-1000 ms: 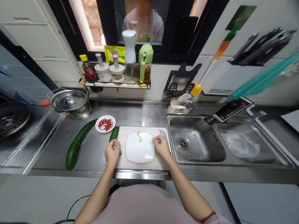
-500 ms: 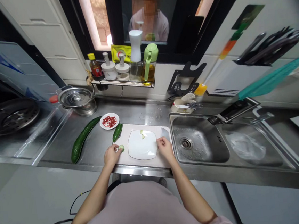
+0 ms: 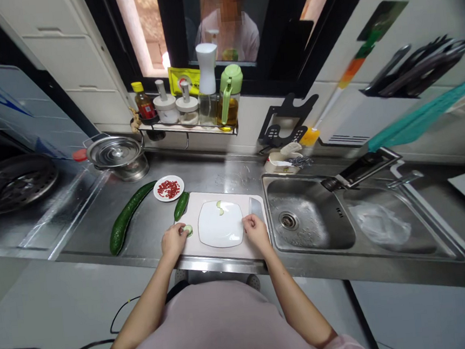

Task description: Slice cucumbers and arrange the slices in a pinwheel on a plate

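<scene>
My left hand [image 3: 173, 240] is closed on pale green cucumber slices [image 3: 187, 230] at the left side of the cutting board [image 3: 193, 246]. A white square plate [image 3: 217, 230] lies on the board, with a couple of thin cucumber pieces [image 3: 220, 210] near its upper edge. By the plate's right edge, my right hand [image 3: 256, 230] has its fingers pinched together; what is between them, if anything, cannot be made out. Behind that hand a knife blade [image 3: 255, 206] rests on the board. A cut cucumber piece [image 3: 182, 206] sits at the board's upper left corner.
A long whole cucumber [image 3: 126, 222] and a small plate of chopped red pieces [image 3: 169, 188] are on the left counter. To the right is the sink [image 3: 311, 216], with a plastic bag [image 3: 379, 224] beyond it. A condiment shelf [image 3: 188, 128] hangs behind; a lidded pot [image 3: 119, 157] stands back left.
The camera view has shifted slightly. Both hands keep nearly the same places beside the plate, and the pieces on the plate have not moved.
</scene>
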`<state>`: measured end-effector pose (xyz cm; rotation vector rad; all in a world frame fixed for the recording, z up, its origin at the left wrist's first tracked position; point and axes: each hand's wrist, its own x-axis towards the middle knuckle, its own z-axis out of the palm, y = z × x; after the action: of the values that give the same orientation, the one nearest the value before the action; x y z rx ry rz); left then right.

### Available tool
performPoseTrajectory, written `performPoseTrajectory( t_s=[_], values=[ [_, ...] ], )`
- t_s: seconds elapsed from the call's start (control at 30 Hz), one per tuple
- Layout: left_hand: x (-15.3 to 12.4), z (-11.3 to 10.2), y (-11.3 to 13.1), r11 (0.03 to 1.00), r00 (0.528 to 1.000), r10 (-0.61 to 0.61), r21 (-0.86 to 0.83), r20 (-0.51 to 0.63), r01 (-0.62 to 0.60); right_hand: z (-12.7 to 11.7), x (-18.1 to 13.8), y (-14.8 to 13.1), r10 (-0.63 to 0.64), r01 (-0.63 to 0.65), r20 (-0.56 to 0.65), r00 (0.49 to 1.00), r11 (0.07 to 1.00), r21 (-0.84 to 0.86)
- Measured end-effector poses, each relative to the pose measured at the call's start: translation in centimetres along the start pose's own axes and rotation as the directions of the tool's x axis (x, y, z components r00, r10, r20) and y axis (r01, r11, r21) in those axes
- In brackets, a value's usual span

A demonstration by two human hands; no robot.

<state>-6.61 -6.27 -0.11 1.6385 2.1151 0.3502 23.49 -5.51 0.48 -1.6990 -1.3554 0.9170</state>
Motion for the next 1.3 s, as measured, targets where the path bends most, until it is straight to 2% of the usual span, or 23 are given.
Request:
performPoseTrajectory(
  t_s=[0.27,0.67,0.77,0.87,0.97,1.03,1.13,1.3],
  values=[
    [-0.3,-0.7,0.7,0.995,0.998,-0.061,0.075,0.0,0.061,0.3,-0.1,0.0,0.009,-0.009,0.008,1.0,1.0,-0.007],
    [-0.3,-0.4,0.5,0.998,1.0,-0.012,0.059,-0.024,0.013,-0.1,-0.4,0.4,-0.006,0.006,-0.009,1.0,1.0,-0.006],
    [-0.1,-0.4,0.6,0.997,0.998,-0.055,-0.06,-0.004,0.055,-0.1,-0.5,0.4,-0.009,0.009,-0.009,1.0,1.0,-0.009],
    [0.4,-0.4,0.9,0.951,0.998,-0.064,-0.303,0.019,0.066,0.1,-0.4,0.1,-0.005,0.005,0.002,1.0,1.0,-0.006],
    [0.9,-0.5,1.8,0.799,0.998,-0.031,-0.598,0.052,0.056,0.3,-0.2,-0.7,0.001,-0.001,0.016,1.0,1.0,0.004],
    [1.2,-1.0,2.6,0.681,0.997,-0.005,-0.73,0.078,0.06,0.6,-0.1,-1.4,-0.002,0.002,0.032,0.999,1.0,0.02],
    [1.2,-2.1,4.3,0.584,0.996,0.027,-0.81,0.089,0.057,1.0,0.1,-2.7,-0.023,0.021,0.058,0.998,0.999,0.048],
    [0.5,-4.0,6.9,0.536,0.991,0.111,-0.844,0.074,0.003,2.2,0.1,-5.2,-0.096,0.085,0.138,0.986,0.993,0.083]
  ],
)
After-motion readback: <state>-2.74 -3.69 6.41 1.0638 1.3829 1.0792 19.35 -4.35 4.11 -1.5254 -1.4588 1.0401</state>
